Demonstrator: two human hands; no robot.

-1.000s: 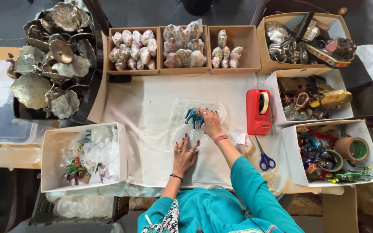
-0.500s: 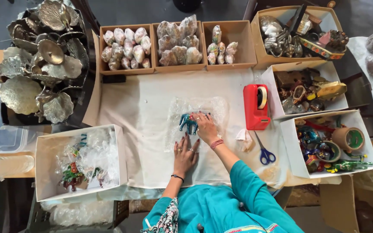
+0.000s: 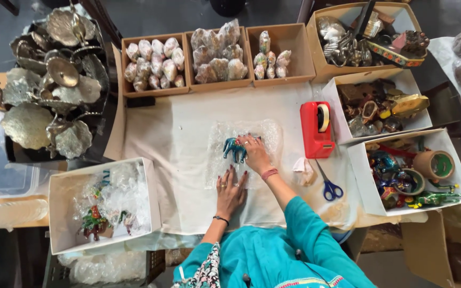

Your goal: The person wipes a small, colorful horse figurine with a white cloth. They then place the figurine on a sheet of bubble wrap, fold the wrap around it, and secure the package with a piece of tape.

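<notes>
Where the person's teal sleeve [image 3: 316,234] meets the near edge, a white cloth [image 3: 172,138] covers the work table, and dark floor shows beyond its far side. Nearest on the left stands a white box [image 3: 62,186] holding wrapped, painted figurines in clear film. Left hand [image 3: 230,192] lies flat, fingers spread, pressing the near edge of a bubble wrap sheet [image 3: 270,130] spread on the cloth; it grips nothing. Right hand [image 3: 254,152] rests on the same sheet, fingers curled loosely against a blue elephant figurine [image 3: 235,149], which stands at the sheet's middle; whether the fingers actually close on it cannot be told. The figurine is glossy blue-green with darker painted detail, small beside the hand.

Blue-handled scissors [image 3: 329,186] lie just right of the right forearm, beside a crumpled scrap of tissue [image 3: 303,170]. A red tape dispenser [image 3: 316,130] sits at the sheet's right edge. Further right, two white boxes [image 3: 358,176] hold tape rolls and coloured ornaments. On the left, a dark tray [image 3: 108,128] carries silver leaf-shaped metal dishes. Along the far edge, three brown cardboard boxes [image 3: 294,45] hold wrapped pieces, with a fourth carton [image 3: 316,58] of metalware at far right.
</notes>
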